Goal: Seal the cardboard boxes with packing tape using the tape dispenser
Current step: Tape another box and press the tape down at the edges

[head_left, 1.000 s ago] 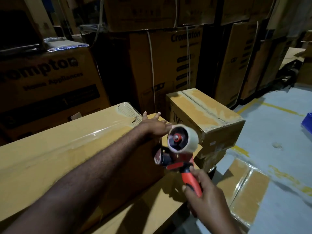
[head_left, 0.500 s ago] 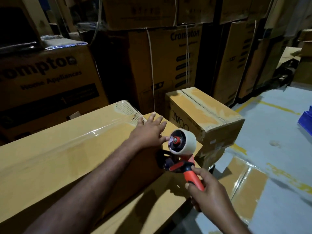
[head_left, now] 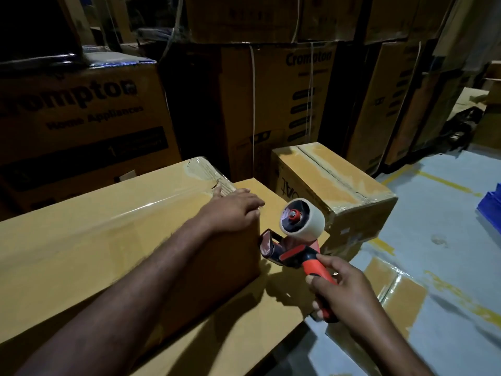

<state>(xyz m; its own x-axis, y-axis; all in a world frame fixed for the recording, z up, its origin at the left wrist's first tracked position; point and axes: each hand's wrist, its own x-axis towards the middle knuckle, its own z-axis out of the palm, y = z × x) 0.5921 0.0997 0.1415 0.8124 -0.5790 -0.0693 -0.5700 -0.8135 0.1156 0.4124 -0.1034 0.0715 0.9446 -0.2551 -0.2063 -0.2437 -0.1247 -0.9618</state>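
A long cardboard box lies in front of me with a shiny strip of clear tape running along its top. My left hand rests on the box's far right corner, fingers bent down over the end edge. My right hand grips the red handle of the tape dispenser, which carries a roll of clear tape. The dispenser's front end sits close to the end face of the box, just below my left hand. The long box lies on a wider flat box.
A smaller taped box stands just behind the dispenser. Stacked printed cartons form a wall at the back and left. A flattened taped carton lies on the grey floor at right. A blue bin sits at the right edge.
My left hand has slid down from the box's top corner so its fingers now bend over the end edge. The dispenser has dropped lower and tilted its head toward the box end.
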